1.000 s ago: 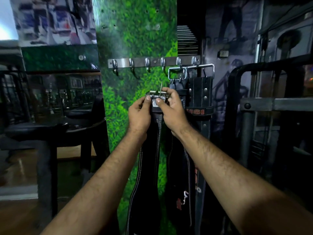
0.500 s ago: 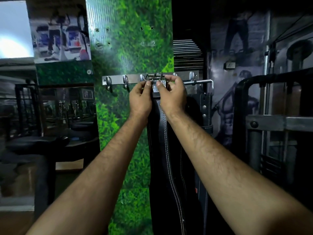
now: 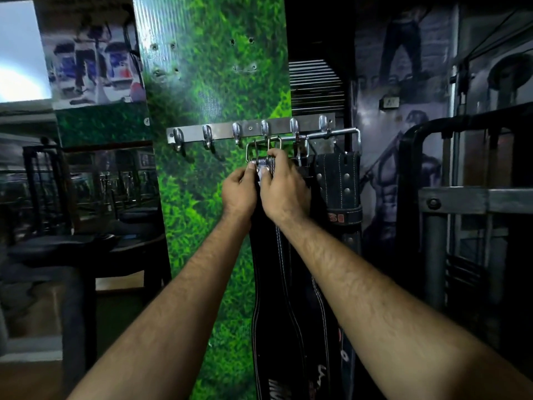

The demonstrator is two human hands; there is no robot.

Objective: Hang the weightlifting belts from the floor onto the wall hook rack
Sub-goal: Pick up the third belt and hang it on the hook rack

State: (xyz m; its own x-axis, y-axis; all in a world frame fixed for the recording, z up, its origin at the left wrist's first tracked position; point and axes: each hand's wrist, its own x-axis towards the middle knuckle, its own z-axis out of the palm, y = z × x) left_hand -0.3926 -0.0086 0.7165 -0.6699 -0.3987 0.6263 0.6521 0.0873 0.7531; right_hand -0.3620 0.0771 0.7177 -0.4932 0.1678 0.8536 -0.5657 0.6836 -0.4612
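A steel wall hook rack (image 3: 222,131) with several hooks is fixed on a green grass-print panel. A black weightlifting belt (image 3: 277,284) with white stitching hangs straight down below my hands. Its metal buckle (image 3: 264,153) hangs from the fourth hook from the left. My left hand (image 3: 239,192) and my right hand (image 3: 284,189) both pinch the buckle end just under the rack. Another black belt (image 3: 339,180) with rivets and red lettering hangs to the right, from the hooks at the rack's right end.
A dark metal gym machine frame (image 3: 461,197) stands close on the right. Black padded benches (image 3: 72,243) and a mirror wall are on the left. Three hooks at the rack's left end are bare.
Both hands have come down slightly from the rack, and the buckle loop now hangs from a hook. A second earlier the buckle was held well below the rack.
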